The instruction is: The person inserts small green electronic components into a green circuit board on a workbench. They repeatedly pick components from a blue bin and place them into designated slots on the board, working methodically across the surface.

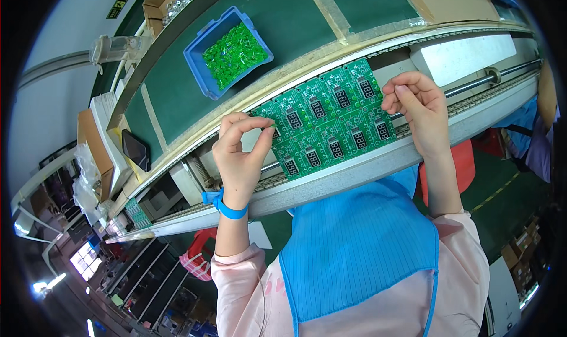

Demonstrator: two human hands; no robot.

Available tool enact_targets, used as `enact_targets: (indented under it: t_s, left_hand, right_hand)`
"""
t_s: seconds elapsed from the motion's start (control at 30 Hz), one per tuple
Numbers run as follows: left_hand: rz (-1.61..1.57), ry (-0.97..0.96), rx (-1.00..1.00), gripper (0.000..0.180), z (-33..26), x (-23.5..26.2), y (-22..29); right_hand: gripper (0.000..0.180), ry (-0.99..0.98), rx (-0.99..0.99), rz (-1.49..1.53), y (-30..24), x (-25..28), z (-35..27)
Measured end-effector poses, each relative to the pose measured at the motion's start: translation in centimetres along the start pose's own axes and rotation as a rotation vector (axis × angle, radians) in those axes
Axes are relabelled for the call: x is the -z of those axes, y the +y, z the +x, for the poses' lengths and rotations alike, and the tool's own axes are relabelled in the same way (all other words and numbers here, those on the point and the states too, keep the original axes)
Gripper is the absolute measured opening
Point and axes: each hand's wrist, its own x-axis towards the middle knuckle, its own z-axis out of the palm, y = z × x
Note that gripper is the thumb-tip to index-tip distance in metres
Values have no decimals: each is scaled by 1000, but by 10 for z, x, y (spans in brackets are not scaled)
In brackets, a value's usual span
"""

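Board [323, 128] is risking a crooked green part [273, 125] if left hand [239, 151], pinching it, is slipping; right hand [424, 109]: can't tell grip.

You are facing a green bench [171, 95]. At its left end, a black phone-like device [136, 150] is resting; beyond that end, a brown cardboard box [94, 137] and crumpled clear plastic [87, 180] are sitting. Past the bench's far-left edge, a clear jar [115, 50] is showing. On the wall behind the bench, a dark sign [120, 3] is hanging. On the bench's near side, a red chair [202, 241] is standing.
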Motion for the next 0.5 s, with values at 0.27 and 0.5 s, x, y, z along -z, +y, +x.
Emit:
enact_targets:
  t_s: [0.27,0.5]
  left_hand:
    - [33,25,-47,21,-2,-4,0]
    - [43,31,25,20,-1,-11,2]
  right_hand:
    - [15,11,-6,20,-1,2,1]
    - [15,13,-8,39,0,2,1]
